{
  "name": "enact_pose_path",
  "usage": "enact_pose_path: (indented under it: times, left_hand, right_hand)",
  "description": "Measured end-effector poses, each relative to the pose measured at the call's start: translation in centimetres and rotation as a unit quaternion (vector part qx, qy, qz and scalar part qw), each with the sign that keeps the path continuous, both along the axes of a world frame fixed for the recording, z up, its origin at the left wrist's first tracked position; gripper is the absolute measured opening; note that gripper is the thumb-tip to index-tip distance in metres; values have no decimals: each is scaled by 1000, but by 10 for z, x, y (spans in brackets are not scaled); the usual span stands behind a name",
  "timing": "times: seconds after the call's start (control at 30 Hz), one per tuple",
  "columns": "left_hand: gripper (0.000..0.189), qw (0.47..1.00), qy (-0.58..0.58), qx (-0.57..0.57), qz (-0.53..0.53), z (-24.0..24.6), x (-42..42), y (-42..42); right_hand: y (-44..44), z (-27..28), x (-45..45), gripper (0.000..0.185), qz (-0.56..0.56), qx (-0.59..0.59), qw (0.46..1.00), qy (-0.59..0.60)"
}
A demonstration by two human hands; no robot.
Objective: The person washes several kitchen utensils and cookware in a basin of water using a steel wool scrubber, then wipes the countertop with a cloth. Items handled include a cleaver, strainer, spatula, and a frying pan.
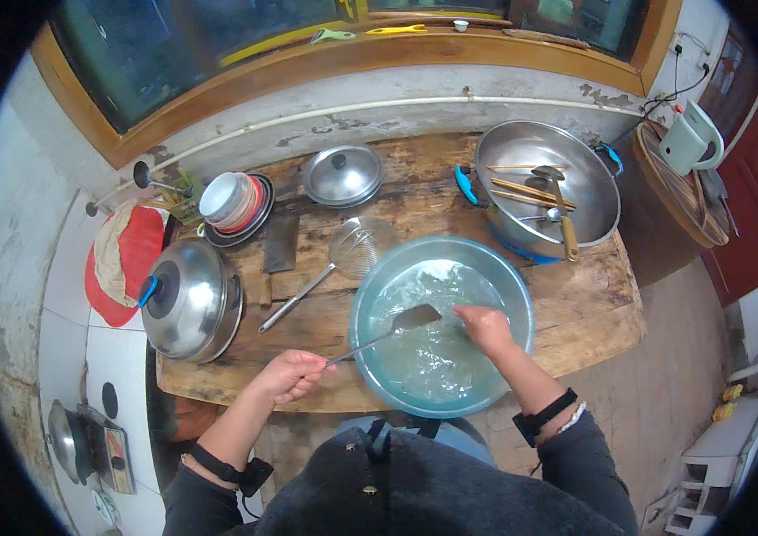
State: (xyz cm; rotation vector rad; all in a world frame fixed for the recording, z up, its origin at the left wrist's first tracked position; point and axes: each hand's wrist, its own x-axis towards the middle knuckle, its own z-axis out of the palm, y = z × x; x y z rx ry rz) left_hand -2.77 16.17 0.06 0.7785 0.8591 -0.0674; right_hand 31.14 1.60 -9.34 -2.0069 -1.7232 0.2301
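My left hand (295, 376) is closed around the handle of a metal spatula (417, 317), whose flat blade reaches over the water in a teal plastic basin (360, 362). Just right of the blade, my right hand (483, 327) is above the water with its fingers bunched; whether they pinch anything cannot be made out. The water is rippled and foamy. Behind the basin's left rim lies a wire skimmer (296, 299) with a long metal handle. A large steel pot (593, 167) at the back right holds wooden chopsticks (533, 193) and a wooden-handled ladle (568, 234).
On the wooden table (325, 395) are a lidded steel pot (184, 301), a cleaver (281, 242), stacked bowls (225, 201) and a lidded pan (343, 175). A red plastic item with a cloth (114, 251) lies left. A pale green kettle (691, 141) stands right.
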Motion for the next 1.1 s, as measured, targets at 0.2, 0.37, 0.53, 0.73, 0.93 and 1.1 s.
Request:
enact_pose_path:
  times: [0.2, 0.37, 0.53, 0.73, 0.93, 1.1]
  left_hand:
    - [19, 986, -50, -159, 29, -14, -14, 12]
    - [22, 980, -110, -101, -132, -8, -6, 17]
    - [28, 847, -68, 422, -315, -2, 39, 20]
    - [29, 833, -1, 492, -251, -16, 80, 5]
    - [30, 940, 50, 293, -169, -42, 91, -6]
    - [28, 940, 88, 305, -127, -71, 102, -10]
  right_hand:
    - [25, 28, -59, 22, -92, 162, 852, 489]
    - [36, 61, -57, 23, -108, -5, 873, 475]
    - [31, 65, -64, 19, -100, -16, 819, 564]
    - [17, 34, -47, 26, -18, -82, 757, 648]
    - [2, -12, -17, 51, -108, -203, 973, -19]
    - [8, -57, -25, 60, -45, -374, 921, -104]
